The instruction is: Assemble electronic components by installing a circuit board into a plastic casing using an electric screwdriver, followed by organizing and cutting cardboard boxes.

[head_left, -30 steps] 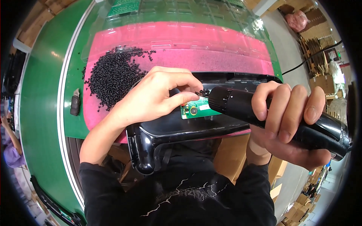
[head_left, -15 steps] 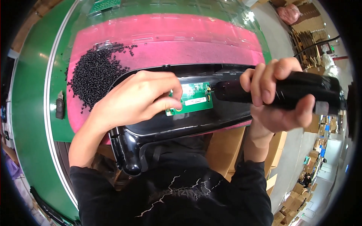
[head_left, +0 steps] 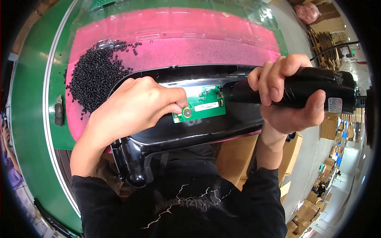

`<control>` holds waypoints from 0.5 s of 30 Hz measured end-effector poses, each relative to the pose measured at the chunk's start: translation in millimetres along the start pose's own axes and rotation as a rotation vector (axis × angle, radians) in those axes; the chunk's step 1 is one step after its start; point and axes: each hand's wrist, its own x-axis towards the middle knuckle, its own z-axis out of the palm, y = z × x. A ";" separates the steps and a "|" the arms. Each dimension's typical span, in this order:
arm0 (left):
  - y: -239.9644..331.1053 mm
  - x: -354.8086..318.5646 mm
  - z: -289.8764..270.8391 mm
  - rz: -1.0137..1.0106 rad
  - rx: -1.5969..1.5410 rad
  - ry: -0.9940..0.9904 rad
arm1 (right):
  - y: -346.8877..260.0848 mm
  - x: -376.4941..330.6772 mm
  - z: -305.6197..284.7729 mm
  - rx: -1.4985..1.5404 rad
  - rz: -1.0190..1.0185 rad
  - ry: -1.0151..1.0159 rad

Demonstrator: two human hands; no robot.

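Note:
A green circuit board (head_left: 206,113) with a white label strip and a small round part lies inside a glossy black plastic housing (head_left: 170,135). My left hand (head_left: 139,105) is over the housing's left part, thumb and forefinger pinched together at the board's left end. Whatever may be between those fingertips is too small or hidden to make out. My right hand (head_left: 283,95) is wrapped round a black corded electric screwdriver (head_left: 317,85), held nearly level. Its front end points left and reaches the board's right edge, where the tip is hard to see.
A pile of small black parts (head_left: 93,77) lies at the left on the pink mat (head_left: 182,49). Beside it, a short dark wrapped object (head_left: 59,113) rests on the green table (head_left: 37,95). A clear plastic tray (head_left: 186,22) stretches across the back. Cardboard boxes (head_left: 236,156) stand below the table edge.
My left thumb and forefinger have closed together and moved slightly left, uncovering the round part on the board. My right hand and the screwdriver have shifted slightly, with the tool's label turned into view.

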 end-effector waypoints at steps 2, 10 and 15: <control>0.1 -0.2 0.7 -0.021 0.009 -0.003 | 0.2 1.2 2.4 -0.007 0.024 0.020; -0.1 -0.7 2.6 -0.071 0.041 0.003 | 3.8 8.4 12.7 -0.166 0.081 -0.061; 1.5 -0.7 1.9 -0.035 0.074 0.034 | 8.4 7.6 9.0 -0.141 0.063 -0.028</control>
